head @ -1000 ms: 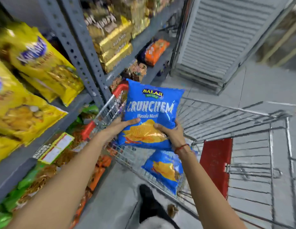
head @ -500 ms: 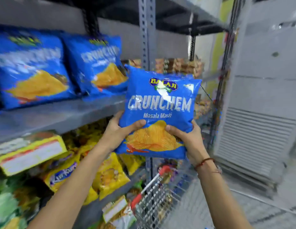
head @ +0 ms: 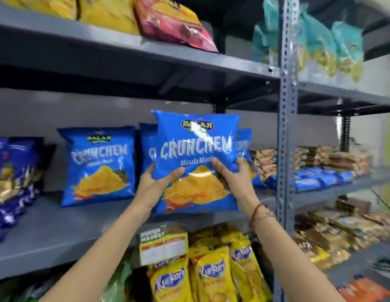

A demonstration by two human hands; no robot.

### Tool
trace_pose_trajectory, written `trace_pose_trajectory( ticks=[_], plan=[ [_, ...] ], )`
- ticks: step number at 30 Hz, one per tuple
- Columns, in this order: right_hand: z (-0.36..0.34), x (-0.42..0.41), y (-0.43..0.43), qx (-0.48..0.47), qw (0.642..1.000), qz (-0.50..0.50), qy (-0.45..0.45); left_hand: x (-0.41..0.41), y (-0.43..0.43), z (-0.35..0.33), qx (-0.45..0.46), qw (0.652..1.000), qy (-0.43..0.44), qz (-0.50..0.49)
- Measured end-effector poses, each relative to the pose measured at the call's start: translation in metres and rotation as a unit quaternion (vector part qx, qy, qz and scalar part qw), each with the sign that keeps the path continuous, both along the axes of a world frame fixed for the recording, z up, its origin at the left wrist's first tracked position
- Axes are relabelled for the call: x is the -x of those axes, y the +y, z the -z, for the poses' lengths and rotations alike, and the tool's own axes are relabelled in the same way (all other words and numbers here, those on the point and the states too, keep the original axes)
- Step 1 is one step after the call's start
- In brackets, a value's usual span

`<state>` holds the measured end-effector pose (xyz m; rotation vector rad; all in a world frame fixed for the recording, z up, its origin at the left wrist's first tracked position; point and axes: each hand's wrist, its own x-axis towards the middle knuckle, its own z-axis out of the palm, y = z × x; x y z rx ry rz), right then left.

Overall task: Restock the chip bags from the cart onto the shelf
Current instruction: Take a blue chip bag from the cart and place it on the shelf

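I hold a blue Crunchem chip bag upright with both hands, in front of the grey middle shelf. My left hand grips its lower left side, thumb on the front. My right hand grips its lower right side. Behind the held bag stand two more blue bags, mostly hidden, one at the left and one at the right. Another blue Crunchem bag stands further left on the same shelf. The cart is out of view.
Dark blue bags fill the shelf's left end. A perforated grey upright post stands just right of my hands. Yellow Kurkure bags and a price tag sit below. Yellow and red bags line the shelf above.
I have lifted the blue bag from over the cart up to the middle shelf. My view has swung from the cart to the shelf front. Both hands keep their hold.
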<state>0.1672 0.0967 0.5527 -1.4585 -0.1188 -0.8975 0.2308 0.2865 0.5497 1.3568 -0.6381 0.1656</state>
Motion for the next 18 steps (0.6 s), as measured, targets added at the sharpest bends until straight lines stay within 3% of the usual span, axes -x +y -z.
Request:
trace_pose_trajectory(
  ticks=[10, 18],
  plan=[
    [-0.006, -0.079, 0.009, 0.076, 0.994, -0.009, 0.078, -0.067, 0.013, -0.003, -0.061, 0.996, 0.050, -0.050],
    [-0.003, -0.095, 0.006, 0.111, 0.987, 0.052, 0.106, -0.082, 0.005, 0.003, -0.091, 0.989, 0.091, -0.070]
  ],
)
